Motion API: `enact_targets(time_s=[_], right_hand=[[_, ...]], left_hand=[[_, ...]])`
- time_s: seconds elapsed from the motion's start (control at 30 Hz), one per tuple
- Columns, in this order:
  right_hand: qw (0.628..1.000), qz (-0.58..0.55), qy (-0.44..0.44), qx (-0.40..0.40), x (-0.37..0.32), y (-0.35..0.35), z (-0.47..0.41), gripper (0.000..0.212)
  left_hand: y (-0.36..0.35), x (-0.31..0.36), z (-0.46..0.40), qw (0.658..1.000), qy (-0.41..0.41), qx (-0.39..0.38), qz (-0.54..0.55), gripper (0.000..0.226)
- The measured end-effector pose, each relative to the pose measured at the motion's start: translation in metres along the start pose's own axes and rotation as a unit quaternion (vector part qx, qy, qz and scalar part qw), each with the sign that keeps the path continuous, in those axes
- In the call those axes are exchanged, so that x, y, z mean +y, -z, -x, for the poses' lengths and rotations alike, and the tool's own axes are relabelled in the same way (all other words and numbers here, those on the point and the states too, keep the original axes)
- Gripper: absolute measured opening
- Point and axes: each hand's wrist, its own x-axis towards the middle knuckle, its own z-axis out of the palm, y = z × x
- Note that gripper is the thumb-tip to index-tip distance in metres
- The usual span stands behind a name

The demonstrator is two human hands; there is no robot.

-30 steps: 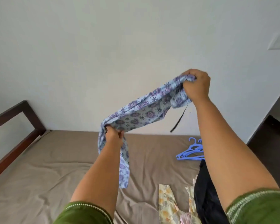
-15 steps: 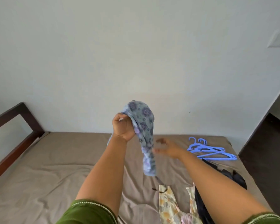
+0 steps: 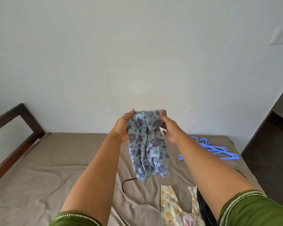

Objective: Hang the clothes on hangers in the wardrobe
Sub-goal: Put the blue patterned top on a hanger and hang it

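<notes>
Half a second ago only the left hand (image 3: 123,128) held the blue floral garment (image 3: 146,144) while the right hand (image 3: 169,129) reached away; now the right hand has come back and both grasp its top edge, one at each side, fingers curled behind the cloth. The garment hangs bunched between the hands, above the brown bed sheet (image 3: 55,168). Blue hangers (image 3: 212,148) lie on the sheet to the right of the right hand. Below the right forearm lie a yellow floral garment (image 3: 170,204) and a dark garment (image 3: 204,209).
</notes>
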Motion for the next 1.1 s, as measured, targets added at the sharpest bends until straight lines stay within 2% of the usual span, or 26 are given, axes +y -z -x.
enact_targets(time_s=[0.1, 0.17, 0.2, 0.23, 0.27, 0.3, 0.37, 0.4, 0.47, 0.53, 0.57, 0.67, 0.7, 0.77, 0.83, 0.93, 1.03, 1.1], right_hand=[[0.999, -0.046, 0.002, 0.000, -0.013, 0.006, 0.004, 0.047], [0.999, -0.030, 0.009, 0.038, -0.024, 0.009, 0.004, 0.025], [0.999, -0.029, 0.002, 0.044, -0.031, 0.011, 0.008, 0.020], [0.998, -0.040, -0.003, 0.038, -0.035, 0.015, 0.007, 0.017], [0.998, -0.053, -0.016, 0.016, -0.040, 0.015, 0.012, 0.018], [0.999, -0.040, -0.018, 0.014, -0.042, 0.018, 0.011, 0.028], [0.999, 0.026, -0.030, 0.021, -0.043, 0.023, 0.015, 0.053], [0.998, 0.051, -0.021, 0.020, -0.046, 0.023, 0.020, 0.049], [0.997, 0.062, 0.004, 0.034, -0.052, 0.023, 0.020, 0.036], [0.991, 0.105, 0.037, 0.075, -0.058, 0.022, 0.016, 0.046], [0.983, 0.140, 0.052, 0.103, -0.062, 0.022, 0.016, 0.048], [0.985, 0.126, 0.064, 0.095, -0.067, 0.020, 0.017, 0.053], [0.980, 0.157, 0.076, 0.098, -0.068, 0.021, 0.017, 0.052], [0.968, 0.215, 0.097, 0.088, -0.069, 0.027, 0.016, 0.036], [0.978, 0.181, 0.093, 0.045, -0.071, 0.031, 0.017, 0.027], [0.979, 0.167, 0.103, 0.052, -0.075, 0.038, 0.016, 0.027], [0.972, 0.211, 0.091, 0.042, -0.072, 0.042, 0.018, 0.030], [0.950, 0.291, 0.101, 0.055, -0.068, 0.042, 0.019, 0.042]], left_hand=[[0.007, 0.003, -0.001, 0.999, 0.011, 0.034, -0.032, 0.053], [0.012, 0.006, -0.002, 0.993, 0.022, 0.085, -0.081, 0.075], [0.016, 0.007, -0.003, 0.987, 0.018, 0.118, -0.110, 0.075], [0.020, 0.010, -0.003, 0.982, 0.005, 0.147, -0.121, 0.063], [0.023, 0.012, -0.006, 0.980, -0.008, 0.165, -0.112, 0.046], [0.027, 0.016, -0.008, 0.982, -0.014, 0.167, -0.084, 0.032], [0.025, 0.021, -0.009, 0.990, -0.021, 0.138, -0.028, 0.017], [0.024, 0.021, -0.010, 0.992, -0.026, 0.126, -0.015, 0.013], [0.022, 0.020, -0.014, 0.983, -0.043, 0.168, -0.065, 0.007], [0.019, 0.017, -0.015, 0.953, -0.072, 0.244, -0.165, 0.024], [0.017, 0.016, -0.013, 0.943, -0.084, 0.258, -0.194, 0.029], [0.012, 0.015, -0.011, 0.945, -0.113, 0.217, -0.216, 0.043], [0.011, 0.018, -0.010, 0.937, -0.128, 0.209, -0.248, 0.045], [0.012, 0.024, -0.011, 0.901, -0.156, 0.206, -0.349, 0.047], [0.014, 0.030, -0.009, 0.857, -0.164, 0.211, -0.442, 0.050], [0.018, 0.038, -0.007, 0.807, -0.160, 0.179, -0.540, 0.050], [0.015, 0.041, -0.006, 0.758, -0.151, 0.135, -0.620, 0.045], [0.010, 0.041, -0.008, 0.746, -0.151, 0.123, -0.637, 0.039]])
